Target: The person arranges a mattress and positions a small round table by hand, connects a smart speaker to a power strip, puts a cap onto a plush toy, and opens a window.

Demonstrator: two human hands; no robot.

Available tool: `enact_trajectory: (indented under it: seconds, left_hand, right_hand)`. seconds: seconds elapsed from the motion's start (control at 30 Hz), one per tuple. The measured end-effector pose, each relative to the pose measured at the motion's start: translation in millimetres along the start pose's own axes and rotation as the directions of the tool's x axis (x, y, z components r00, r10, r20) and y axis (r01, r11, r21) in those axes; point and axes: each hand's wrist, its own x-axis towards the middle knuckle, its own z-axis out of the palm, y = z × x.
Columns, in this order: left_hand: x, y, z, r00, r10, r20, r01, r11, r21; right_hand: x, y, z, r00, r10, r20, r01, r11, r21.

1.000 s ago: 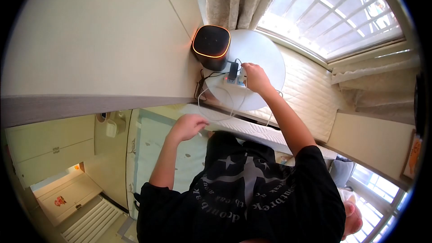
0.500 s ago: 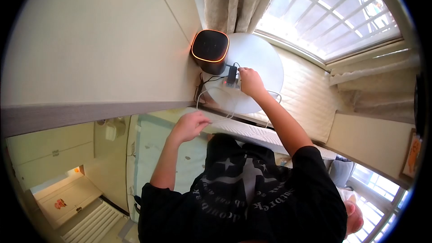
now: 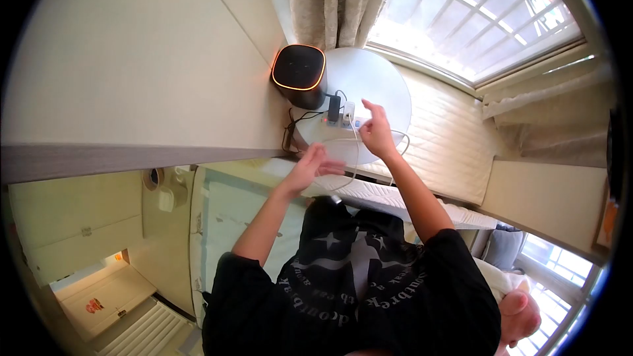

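Observation:
Fingers spread and holding nothing, my left hand (image 3: 312,170) is over the near edge of the round white table (image 3: 386,86). Above the table's right half, my right hand (image 3: 377,133) is open too, just right of the power strip (image 3: 358,122). A white charger (image 3: 349,111) and a black adapter (image 3: 334,109) stand side by side in the strip, which shows a small red light. From the charger a white cable (image 3: 357,158) loops down, its loose connector (image 3: 336,200) hanging below my left hand.
A black speaker (image 3: 299,74) with a glowing orange rim stands at the table's left, beside a cabinet (image 3: 145,59). Black cords lie below it. A quilted cushion (image 3: 442,138) runs under the barred window. Another person's head (image 3: 519,316) shows at the lower right.
My right hand has let go at the power strip and moved right, uncovering the white charger. My left hand has opened and moved up and right; the cable end has dropped from it.

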Motion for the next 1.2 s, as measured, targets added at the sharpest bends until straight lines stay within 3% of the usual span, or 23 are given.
enact_trajectory:
  seconds: [0.1,0.2,0.3,0.37,0.43,0.47,0.57,0.6,0.7,0.73,0.83,0.87,0.97,1.0,1.07,1.1,1.17,1.2]
  left_hand:
    - [5.1,9.1,20.5,0.999,0.002,0.046,0.005,0.988,-0.154]
    - [13.4,13.9,36.2,0.985,0.131,0.112,-0.098,0.961,-0.26]
    - [26.2,18.1,57.6,0.984,0.179,-0.011,-0.18,0.981,-0.075]
    - [37.4,16.2,67.4,0.979,0.197,-0.058,-0.194,0.979,0.059]
    - [42.1,12.6,74.6,0.983,0.172,-0.064,-0.16,0.974,0.159]
    - [42.6,10.7,76.9,0.99,0.131,-0.049,-0.119,0.974,0.193]
    - [33.6,6.3,83.1,0.999,0.048,0.01,-0.048,0.926,0.374]
    - [25.3,6.1,87.4,0.999,0.025,0.027,-0.034,0.896,0.444]
    - [-8.1,21.1,111.0,0.988,-0.081,0.132,-0.06,0.587,0.807]
    - [-14.4,8.1,106.6,0.993,-0.08,0.092,-0.035,0.534,0.845]
    - [-29.7,-26.1,77.5,0.988,0.114,0.103,-0.13,0.27,0.954]
    - [-33.7,-34.0,68.2,0.984,0.167,0.061,-0.096,0.208,0.973]
    - [-47.9,-38.7,48.7,0.969,0.243,0.047,-0.025,-0.09,0.996]
    - [-49.0,-37.9,49.7,0.966,0.254,-0.052,0.079,-0.096,0.992]
    - [-51.1,-35.2,52.2,0.929,0.277,-0.246,0.284,-0.106,0.953]
    - [-47.8,-32.1,50.7,0.906,0.21,-0.368,0.371,0.029,0.928]
    - [-35.9,-23.2,44.6,0.825,0.031,-0.564,0.536,0.273,0.799]
    - [-33.2,-33.1,32.6,0.852,0.075,-0.518,0.438,0.439,0.784]
  right_hand:
    - [-31.7,39.8,-17.1,0.986,0.162,-0.03,-0.153,0.968,0.201]
    - [-60.0,32.0,-45.9,0.929,0.36,0.085,-0.361,0.833,0.418]
    - [-72.5,-1.1,-62.0,0.971,0.221,0.087,-0.236,0.938,0.254]
    - [-71.4,-10.0,-64.9,0.893,0.348,0.285,-0.416,0.88,0.23]
    - [-67.3,-21.0,-63.4,0.726,0.496,0.476,-0.622,0.769,0.148]
    - [-68.1,-19.8,-59.2,0.685,0.487,0.542,-0.632,0.767,0.111]
    - [-69.6,-32.1,-52.8,0.614,0.372,0.696,-0.717,0.631,0.296]
    - [-79.8,-8.4,-35.2,0.695,0.286,0.66,-0.669,0.594,0.446]
    - [-72.4,-25.0,-45.9,0.652,0.387,0.652,-0.739,0.516,0.433]
    - [-71.1,-19.0,-47.8,0.68,0.346,0.647,-0.721,0.478,0.502]
    - [-74.4,-17.6,-54.8,0.704,0.344,0.621,-0.7,0.186,0.69]
    - [-75.0,-18.6,-58.0,0.69,0.372,0.621,-0.708,0.168,0.686]
    - [-78.0,-23.6,-69.0,0.624,0.404,0.669,-0.642,-0.222,0.734]
    - [-75.8,-28.1,-71.8,0.616,0.416,0.669,-0.621,-0.265,0.737]
    - [-74.1,-32.7,-72.5,0.652,0.439,0.618,-0.65,-0.096,0.754]
    - [-74.1,-33.7,-72.8,0.67,0.447,0.592,-0.658,-0.011,0.753]
    - [-73.0,-20.0,-67.7,0.654,0.421,0.628,-0.699,0.021,0.714]
    - [-71.5,-15.1,-66.3,0.646,0.407,0.646,-0.719,0.039,0.694]
